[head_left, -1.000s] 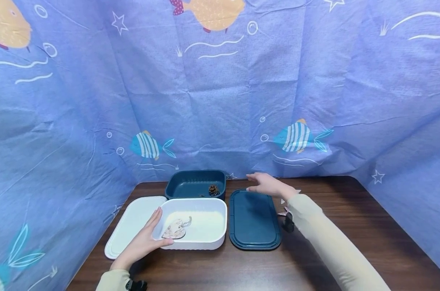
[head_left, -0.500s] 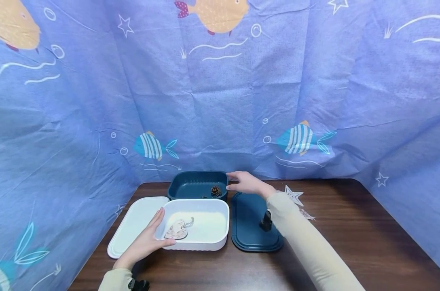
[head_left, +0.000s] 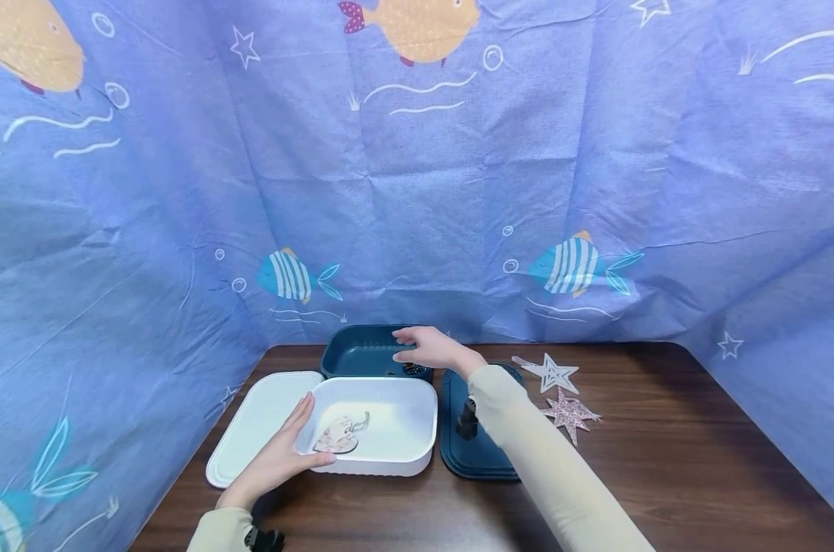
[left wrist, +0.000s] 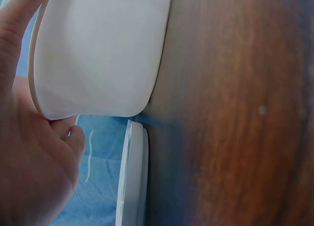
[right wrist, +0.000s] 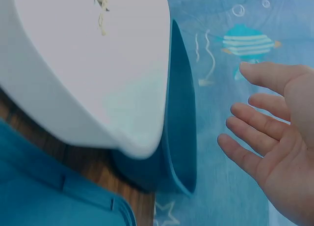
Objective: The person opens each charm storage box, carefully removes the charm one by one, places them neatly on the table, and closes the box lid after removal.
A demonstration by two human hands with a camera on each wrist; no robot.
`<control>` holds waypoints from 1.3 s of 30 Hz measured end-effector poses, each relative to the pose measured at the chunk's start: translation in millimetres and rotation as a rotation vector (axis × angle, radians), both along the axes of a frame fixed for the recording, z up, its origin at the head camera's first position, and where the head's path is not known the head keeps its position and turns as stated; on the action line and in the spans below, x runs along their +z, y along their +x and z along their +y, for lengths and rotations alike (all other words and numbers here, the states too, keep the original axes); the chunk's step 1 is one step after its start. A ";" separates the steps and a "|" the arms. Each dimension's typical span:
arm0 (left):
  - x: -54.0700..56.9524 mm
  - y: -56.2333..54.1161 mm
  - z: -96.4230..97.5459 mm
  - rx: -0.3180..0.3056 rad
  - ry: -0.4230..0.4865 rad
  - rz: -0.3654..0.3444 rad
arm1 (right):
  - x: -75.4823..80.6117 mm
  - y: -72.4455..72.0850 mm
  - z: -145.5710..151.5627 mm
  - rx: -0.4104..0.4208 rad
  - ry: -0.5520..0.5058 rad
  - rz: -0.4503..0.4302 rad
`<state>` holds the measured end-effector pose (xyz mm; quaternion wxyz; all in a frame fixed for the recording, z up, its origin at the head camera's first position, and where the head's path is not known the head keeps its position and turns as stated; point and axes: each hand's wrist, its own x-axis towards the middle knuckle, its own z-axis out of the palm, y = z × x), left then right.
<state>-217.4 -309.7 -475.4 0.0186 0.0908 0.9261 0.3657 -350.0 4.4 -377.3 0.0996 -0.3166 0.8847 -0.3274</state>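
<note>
My left hand [head_left: 275, 460] holds the front left corner of a white box [head_left: 389, 465], thumb along the front rim and fingers at the left side. Inside that box lies a patterned heart-shaped ornament [head_left: 336, 437] with a cord. Over the dark blue box [head_left: 351, 360] behind it hangs my right hand [head_left: 432, 349], holding nothing. Its fingers are spread and slightly bent in the right wrist view. A pine cone [head_left: 413, 369] in the blue box is partly covered by this hand.
A white lid [head_left: 251, 429] lies at the left, and a dark blue lid [head_left: 482, 452] lies right of the white box, partly under my right forearm. Farther right are a white star [head_left: 553, 374] and a glittery pink star [head_left: 570, 414]. A fish-print curtain [head_left: 417, 192] surrounds the table.
My right hand has moved left from above the blue lid to above the blue box, uncovering the two stars. The left hand stays at the white box.
</note>
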 end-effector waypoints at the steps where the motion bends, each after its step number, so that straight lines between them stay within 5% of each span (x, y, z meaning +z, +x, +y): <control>1: 0.0 -0.3 -0.3 0.002 -0.001 -0.002 | -0.1 -0.7 -4.4 0.009 0.004 -0.009; 18: 0.5 -0.9 -0.9 -0.010 0.015 -0.011 | -14.0 9.0 -71.6 0.116 0.075 -0.018; 31: -0.1 -0.8 -2.0 -0.014 0.010 -0.013 | -37.0 24.2 -110.3 0.228 0.363 -0.023; 39: -0.3 -0.2 -2.1 -0.020 0.015 -0.003 | -44.1 32.5 -123.5 0.265 0.430 -0.106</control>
